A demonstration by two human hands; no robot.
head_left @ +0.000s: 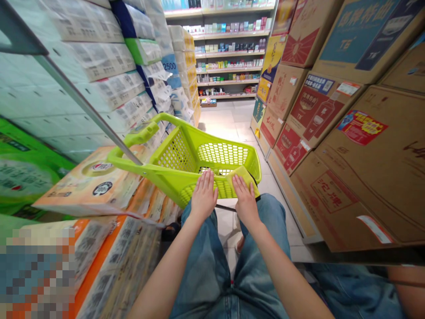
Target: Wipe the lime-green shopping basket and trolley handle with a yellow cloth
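A lime-green wheeled shopping basket [221, 153] with a long grey pull handle [89, 104] stands tilted before my knees. My left hand [205, 195] rests on its near rim, fingers stretched out and nearly together, with nothing in it. Farther right along the same rim, my right hand [245, 199] presses a yellow cloth [241, 173] against the basket, its fingers spread over the fabric. A dark edge shows at the cloth's right side. The basket floor is only partly visible, and its lower near side is hidden by my hands and legs.
Packs of tissue paper [99, 173] are stacked at the left. On the right, cardboard cartons [348, 177] are piled on a low platform. Shelves of small boxed goods [229, 55] cross the aisle's end. Another person's jean-clad leg [358, 290] shows at the lower right.
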